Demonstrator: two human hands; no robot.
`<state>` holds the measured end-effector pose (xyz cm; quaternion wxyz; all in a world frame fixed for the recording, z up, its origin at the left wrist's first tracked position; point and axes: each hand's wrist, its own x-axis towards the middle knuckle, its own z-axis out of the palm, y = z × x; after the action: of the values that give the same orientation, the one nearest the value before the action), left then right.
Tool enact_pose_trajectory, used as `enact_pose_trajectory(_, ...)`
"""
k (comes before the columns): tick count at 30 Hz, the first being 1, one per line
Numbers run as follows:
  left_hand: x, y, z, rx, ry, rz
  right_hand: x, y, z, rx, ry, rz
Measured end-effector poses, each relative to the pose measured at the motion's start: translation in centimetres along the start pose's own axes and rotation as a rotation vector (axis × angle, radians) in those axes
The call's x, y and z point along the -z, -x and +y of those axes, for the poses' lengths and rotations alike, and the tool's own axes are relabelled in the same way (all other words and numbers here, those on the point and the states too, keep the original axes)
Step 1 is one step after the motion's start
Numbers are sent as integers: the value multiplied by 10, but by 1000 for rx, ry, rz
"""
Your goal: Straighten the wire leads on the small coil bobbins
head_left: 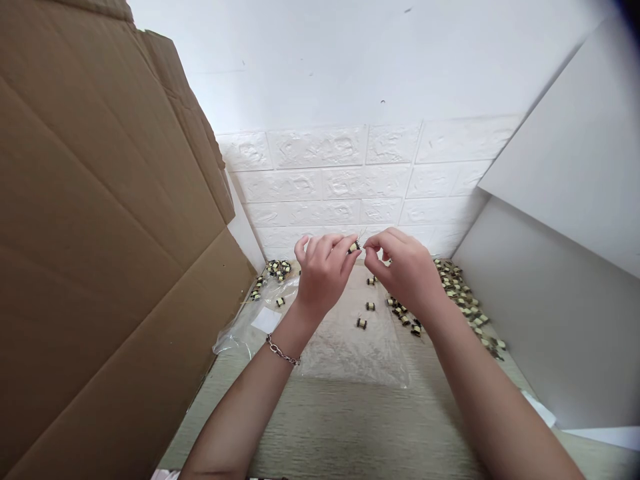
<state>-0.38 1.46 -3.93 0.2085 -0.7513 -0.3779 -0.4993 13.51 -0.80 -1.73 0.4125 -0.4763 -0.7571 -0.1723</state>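
Note:
My left hand [321,267] pinches a small coil bobbin [354,247], yellow-wrapped with black ends, between thumb and fingertips. Thin wire leads stick up from it. Just to its right, my right hand [403,267] is closed in a pinch, thumb against forefinger. Whatever lies between those fingertips is too small to make out. Below the hands, a few similar loose bobbins [361,324] rest on a clear plastic bag [350,360] spread flat over the table.
A heap of bobbins [465,303] lies along the right side, and a smaller pile [279,269] sits at the back left. A white paper slip [266,320] is on the left. Cardboard [110,227] walls the left; a white panel [560,300] stands right. Behind is a white brick-pattern wall [345,183].

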Motion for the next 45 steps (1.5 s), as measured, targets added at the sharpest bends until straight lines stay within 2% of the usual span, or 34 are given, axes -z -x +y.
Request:
enact_pose_trajectory(12,0,2,-5,-82,-91,13,-3,3,-2,108,279,46)
enact_pose_trajectory(22,1,1,-5,-66,-87,2,-2,3,-3,125,322,76)
enact_pose_trajectory(33,2,2,-6,-78,-59,-8,-4,3,-5,70,179,67)
enact_pose_trajectory(42,7,0,-3,-88,-47,15,1,2,-12,-107,-220,40)
enact_pose_trajectory(45,13,-5,1,-22,35,18,8,1,-15,-117,-287,54)
